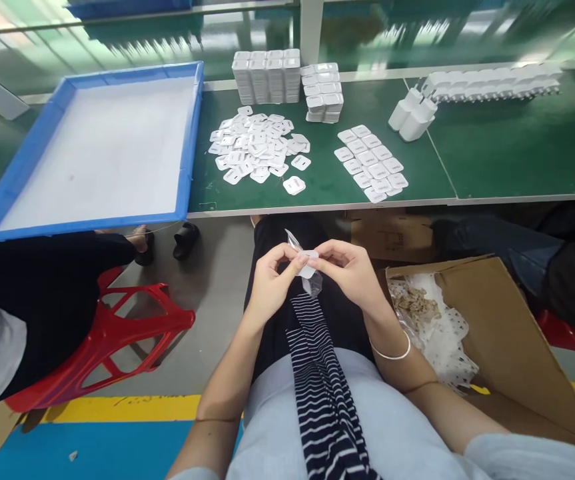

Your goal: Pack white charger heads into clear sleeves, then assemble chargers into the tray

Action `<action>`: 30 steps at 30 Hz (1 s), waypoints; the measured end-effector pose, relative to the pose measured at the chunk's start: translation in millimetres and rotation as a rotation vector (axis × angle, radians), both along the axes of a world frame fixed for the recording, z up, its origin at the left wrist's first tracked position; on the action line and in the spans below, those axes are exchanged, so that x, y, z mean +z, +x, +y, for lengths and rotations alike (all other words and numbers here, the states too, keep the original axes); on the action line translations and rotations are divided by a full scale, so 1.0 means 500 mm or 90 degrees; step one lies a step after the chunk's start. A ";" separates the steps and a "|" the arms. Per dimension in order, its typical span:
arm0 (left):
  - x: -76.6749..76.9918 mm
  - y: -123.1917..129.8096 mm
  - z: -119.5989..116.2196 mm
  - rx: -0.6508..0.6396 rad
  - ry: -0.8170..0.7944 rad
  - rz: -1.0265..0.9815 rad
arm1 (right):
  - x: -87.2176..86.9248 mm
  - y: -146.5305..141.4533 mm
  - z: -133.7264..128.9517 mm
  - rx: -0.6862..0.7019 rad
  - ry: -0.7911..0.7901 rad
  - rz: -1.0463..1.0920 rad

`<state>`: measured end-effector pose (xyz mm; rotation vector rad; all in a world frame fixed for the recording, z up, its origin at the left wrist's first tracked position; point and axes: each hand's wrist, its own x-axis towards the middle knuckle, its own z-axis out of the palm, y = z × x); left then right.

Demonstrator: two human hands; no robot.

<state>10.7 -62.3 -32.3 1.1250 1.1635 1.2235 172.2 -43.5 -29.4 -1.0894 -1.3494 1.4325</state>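
Over my lap, my left hand point(276, 277) and my right hand point(348, 268) meet, fingertips pinching a small white plastic piece point(308, 268) between them. A strip of clear plastic film point(312, 285) hangs below the piece, and another bit of it sticks up above my left fingers. Whether film and piece are joined I cannot tell. On the green table ahead lie a loose pile of small white printed cards point(254, 150) and several rows of the same kind of card point(371, 163). My fingers hide part of the white piece.
A blue-rimmed tray point(193, 143) stands at left on the table. Behind the cards are white stacks point(267, 79) and white adapters point(413, 113). An open cardboard box point(507, 347) with scraps sits at my right. A red stool point(137, 327) with a seated person is at left.
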 end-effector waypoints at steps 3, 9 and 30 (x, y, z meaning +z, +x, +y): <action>-0.005 0.004 -0.003 0.024 -0.023 -0.024 | -0.005 -0.009 0.002 -0.037 0.071 -0.060; -0.038 -0.006 -0.007 0.048 -0.167 -0.220 | -0.025 -0.030 0.013 -0.071 0.277 -0.212; -0.117 -0.016 -0.028 0.110 -0.249 -0.247 | 0.089 -0.057 0.291 0.144 0.522 -0.494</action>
